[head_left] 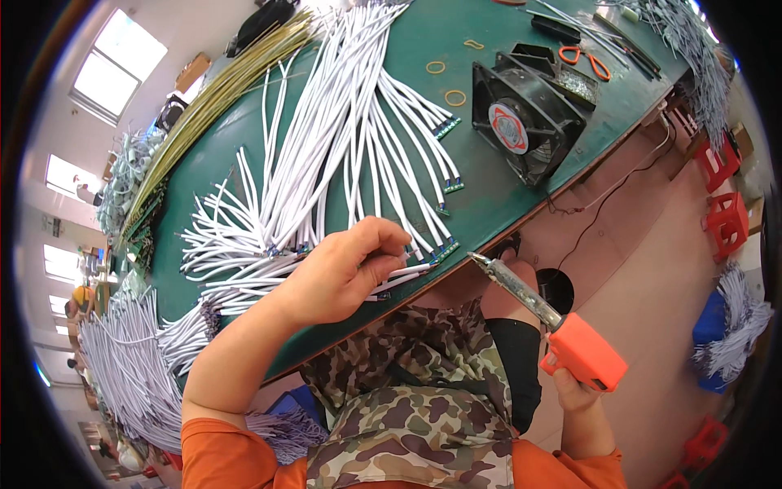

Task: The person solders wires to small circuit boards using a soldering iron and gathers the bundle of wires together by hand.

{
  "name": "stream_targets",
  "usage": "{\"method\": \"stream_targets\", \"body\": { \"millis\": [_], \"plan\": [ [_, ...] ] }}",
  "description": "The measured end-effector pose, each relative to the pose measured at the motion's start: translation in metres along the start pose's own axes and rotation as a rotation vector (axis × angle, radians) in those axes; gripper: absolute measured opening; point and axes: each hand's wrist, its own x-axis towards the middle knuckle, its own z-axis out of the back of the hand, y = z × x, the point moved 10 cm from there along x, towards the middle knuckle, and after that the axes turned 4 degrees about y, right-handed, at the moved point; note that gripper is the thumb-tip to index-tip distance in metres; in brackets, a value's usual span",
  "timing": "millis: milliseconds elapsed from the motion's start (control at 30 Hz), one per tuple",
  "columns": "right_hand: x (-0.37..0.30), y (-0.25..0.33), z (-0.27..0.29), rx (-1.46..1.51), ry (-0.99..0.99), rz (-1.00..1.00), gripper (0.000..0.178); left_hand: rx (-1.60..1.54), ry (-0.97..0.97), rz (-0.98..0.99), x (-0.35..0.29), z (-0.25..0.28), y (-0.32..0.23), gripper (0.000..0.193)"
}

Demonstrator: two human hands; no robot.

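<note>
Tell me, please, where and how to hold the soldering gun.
Grip the soldering gun by its orange handle, probably from the wearer's side, as the right hand does; its slender barrel points away, toward the bench, and may be hot.

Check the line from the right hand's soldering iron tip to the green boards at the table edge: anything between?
Nothing visible: just an open gap between the soldering iron in the right hand and the green boards. The left hand is off to their left.

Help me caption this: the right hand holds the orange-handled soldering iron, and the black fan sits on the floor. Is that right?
Not quite: the head view shows the black fan on the green table, not the floor. The right hand does hold the iron.
</note>
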Motion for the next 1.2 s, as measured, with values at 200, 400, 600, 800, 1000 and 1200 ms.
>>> {"method": "stream_targets", "body": {
  "millis": [200,400,600,800,1000,1200],
  "plan": [
    [-0.004,-0.019,0.004,-0.005,0.028,-0.081,0.02,0.315,0.037,-0.191,0.016,-0.014,-0.022,0.015],
    [0.011,-0.018,0.0,0.03,0.027,-0.072,0.02,0.661,-0.092,-0.405,0.01,-0.039,-0.041,0.034],
    [0.016,-0.019,-0.008,-0.086,0.149,0.018,0.026,0.666,-0.068,-0.363,0.01,-0.04,-0.034,0.038],
    [0.017,-0.017,-0.013,-0.092,0.139,0.11,0.017,0.647,-0.005,-0.306,0.015,-0.042,-0.03,0.035],
    [0.021,-0.02,-0.014,-0.076,0.119,0.088,0.013,0.632,0.037,-0.267,0.02,-0.042,-0.031,0.035],
    [0.022,-0.022,-0.015,-0.053,0.111,0.091,0.013,0.624,0.053,-0.252,0.02,-0.043,-0.03,0.035]
  ]
}}
